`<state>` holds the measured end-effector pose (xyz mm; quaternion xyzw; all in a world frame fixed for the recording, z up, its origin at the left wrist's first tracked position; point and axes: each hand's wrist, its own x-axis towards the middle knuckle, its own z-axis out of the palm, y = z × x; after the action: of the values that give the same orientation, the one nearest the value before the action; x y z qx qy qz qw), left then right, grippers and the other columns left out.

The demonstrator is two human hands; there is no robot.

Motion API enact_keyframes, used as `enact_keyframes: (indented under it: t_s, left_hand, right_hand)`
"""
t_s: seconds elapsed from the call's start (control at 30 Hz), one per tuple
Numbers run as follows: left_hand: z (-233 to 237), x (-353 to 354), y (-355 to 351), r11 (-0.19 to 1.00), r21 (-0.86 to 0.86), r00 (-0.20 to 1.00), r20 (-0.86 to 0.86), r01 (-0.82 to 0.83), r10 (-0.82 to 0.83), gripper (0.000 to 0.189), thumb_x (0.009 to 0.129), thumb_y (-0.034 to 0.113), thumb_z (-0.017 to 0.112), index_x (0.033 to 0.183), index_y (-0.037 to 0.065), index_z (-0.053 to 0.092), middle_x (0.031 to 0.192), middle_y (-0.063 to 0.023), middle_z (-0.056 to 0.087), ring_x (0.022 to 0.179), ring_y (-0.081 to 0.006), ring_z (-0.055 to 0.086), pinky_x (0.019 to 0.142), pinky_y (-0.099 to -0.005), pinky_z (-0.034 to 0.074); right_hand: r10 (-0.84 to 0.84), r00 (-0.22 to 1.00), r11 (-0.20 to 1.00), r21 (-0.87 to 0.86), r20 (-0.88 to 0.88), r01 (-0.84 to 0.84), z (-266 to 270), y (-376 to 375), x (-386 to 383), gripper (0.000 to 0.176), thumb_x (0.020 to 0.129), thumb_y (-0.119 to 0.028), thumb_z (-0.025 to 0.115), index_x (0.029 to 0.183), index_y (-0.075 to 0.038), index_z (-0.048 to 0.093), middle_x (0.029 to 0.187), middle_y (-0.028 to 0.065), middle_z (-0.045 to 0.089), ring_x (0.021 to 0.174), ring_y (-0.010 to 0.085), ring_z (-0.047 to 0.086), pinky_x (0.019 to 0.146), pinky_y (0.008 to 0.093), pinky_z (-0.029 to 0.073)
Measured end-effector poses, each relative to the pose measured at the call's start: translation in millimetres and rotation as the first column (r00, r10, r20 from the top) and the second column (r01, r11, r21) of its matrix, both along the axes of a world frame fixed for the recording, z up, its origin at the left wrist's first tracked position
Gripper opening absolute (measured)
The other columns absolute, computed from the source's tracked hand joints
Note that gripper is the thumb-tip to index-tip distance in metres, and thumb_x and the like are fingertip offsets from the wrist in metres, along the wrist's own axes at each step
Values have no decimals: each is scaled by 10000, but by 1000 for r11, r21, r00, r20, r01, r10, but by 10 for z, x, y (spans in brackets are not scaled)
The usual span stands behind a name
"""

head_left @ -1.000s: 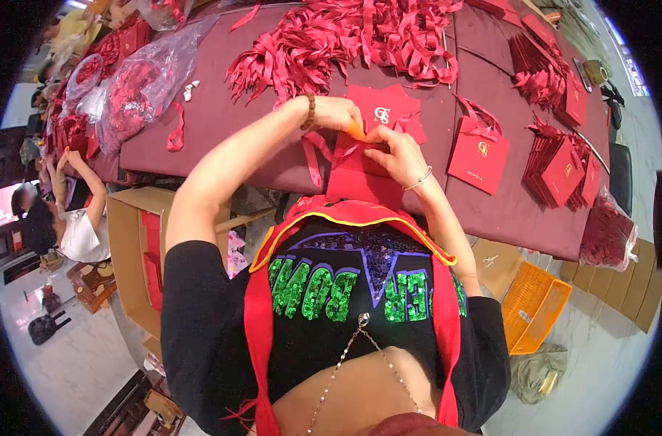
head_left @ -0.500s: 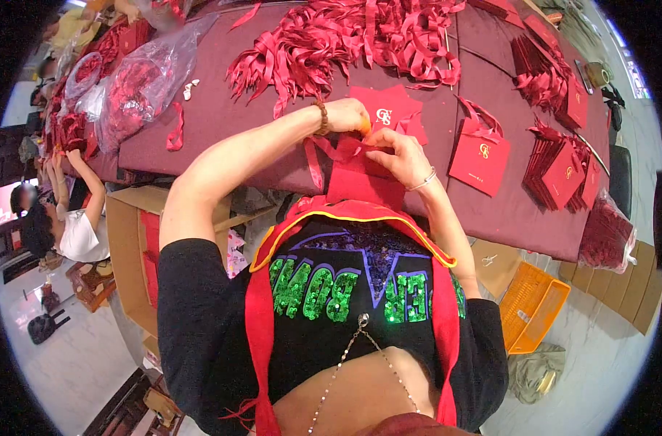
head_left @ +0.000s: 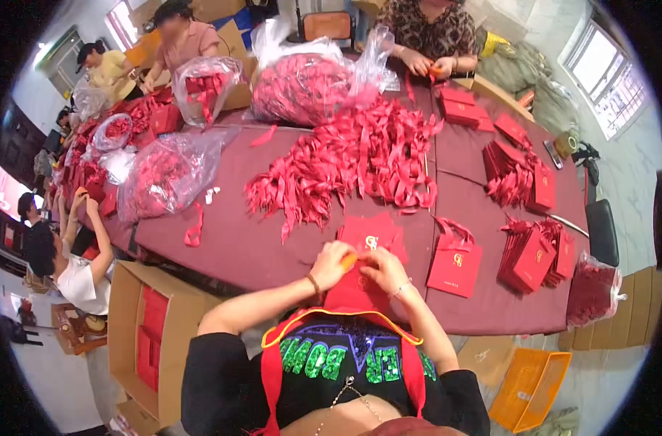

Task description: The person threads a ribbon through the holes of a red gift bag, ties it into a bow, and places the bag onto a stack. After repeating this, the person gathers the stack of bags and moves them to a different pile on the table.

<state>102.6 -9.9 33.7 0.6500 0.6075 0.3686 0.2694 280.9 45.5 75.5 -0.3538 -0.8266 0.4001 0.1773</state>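
Observation:
A red paper bag [head_left: 352,296] leans at the table edge against my apron, its gold lettering partly covered by my fingers. My left hand [head_left: 333,267], with a beaded bracelet and an orange covering on a finger, is closed at the bag's upper left edge. Opposite it, my right hand [head_left: 387,271] pinches the upper right edge, fingers bent. Whether a ribbon is between the fingers is hidden. Just beyond my hands lie more red bags [head_left: 380,231] in a stack. To the right, a finished-looking bag with a ribbon handle [head_left: 454,270] lies flat.
A large heap of red ribbons [head_left: 352,163] covers the middle of the table. Bundled bags [head_left: 528,258] stand at right; plastic sacks of ribbon [head_left: 167,174] sit at left. An open carton [head_left: 145,330] and an orange crate [head_left: 530,389] flank me. A person [head_left: 436,40] works opposite.
My view has lifted, showing more of the table and the people beyond. Both hands have come closer together over the bag's top; the ribbon trailing at left no longer shows.

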Motion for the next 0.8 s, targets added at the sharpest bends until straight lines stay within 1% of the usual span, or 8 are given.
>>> enact_keyframes:
  t_s: [0.07, 0.13, 0.3, 0.4, 0.53, 0.6, 0.7, 0.8]
  left_hand:
    - [141, 45, -100, 999, 31, 996, -91, -23, 25, 172, 775, 181, 589, 914, 80, 579, 925, -101, 562, 927, -304, 491, 790, -384, 401]
    - [159, 27, -118, 999, 48, 998, -56, -25, 28, 122, 793, 158, 570, 869, 63, 565, 902, -97, 549, 915, -275, 477, 791, -372, 387]
    - [252, -84, -201, 997, 76, 997, 76, 12, -18, 125, 789, 160, 579, 873, 68, 572, 1000, -106, 512, 974, -290, 464, 853, -364, 377]
    - [176, -90, -222, 999, 39, 979, 203, 10, -18, 140, 789, 135, 600, 901, 54, 577, 1092, -142, 466, 1037, -281, 460, 876, -343, 385]
    - [186, -109, -259, 1000, 11, 973, 231, 21, -23, 241, 817, 174, 592, 1035, 80, 553, 1167, -157, 413, 963, -287, 523, 800, -333, 447]
    - [445, -180, -302, 999, 41, 1000, -26, 9, -8, 419, 809, 240, 608, 1178, 114, 454, 1206, -164, 385, 1017, -287, 510, 810, -334, 446]
    - [392, -500, -388, 944, -225, 947, 267, 240, -178, 596, 797, 281, 627, 1284, 113, 328, 1000, -140, 561, 867, -263, 576, 764, -353, 454]
    - [620, -836, -493, 857, -446, 965, 152, 259, -212, 611, 762, 185, 671, 1286, 110, 367, 757, -49, 600, 672, -145, 557, 632, -298, 449]
  right_hand:
    - [-8, 1000, 999, -33, -22, 7, 130, -17, -20, 263, 681, -136, 677, 933, -87, 623, 870, 117, 573, 870, 280, 556, 772, 367, 445]
    - [-65, 958, 970, 242, 280, -5, 276, -71, 8, 266, 661, -202, 714, 879, -77, 628, 836, 94, 561, 851, 274, 527, 787, 380, 419]
    - [-128, 983, 949, 304, 133, 83, 165, -102, 320, 291, 655, -241, 722, 885, -96, 621, 1024, 100, 495, 960, 303, 453, 813, 410, 392]
    - [-191, 976, 981, -56, -104, 186, 51, -176, 421, 275, 725, -198, 703, 936, -57, 599, 965, 84, 483, 884, 193, 491, 716, 277, 434]
    - [-249, 965, 926, -314, -87, 211, 65, -217, 415, 230, 777, -147, 656, 960, -30, 582, 854, 35, 555, 784, 87, 516, 696, 234, 431]
    - [-276, 950, 853, -493, -146, 172, 10, -185, 442, 215, 788, -118, 643, 972, -26, 580, 836, 3, 579, 783, 75, 521, 704, 229, 434]
    - [-334, 922, 822, -539, -197, 183, -259, -83, 484, 200, 797, -101, 634, 968, -18, 573, 831, -7, 579, 779, 66, 525, 711, 216, 437]
    - [-372, 900, 816, -541, -228, 201, -317, 20, 505, 186, 802, -93, 628, 959, -16, 567, 822, -6, 581, 768, 64, 529, 691, 212, 444]
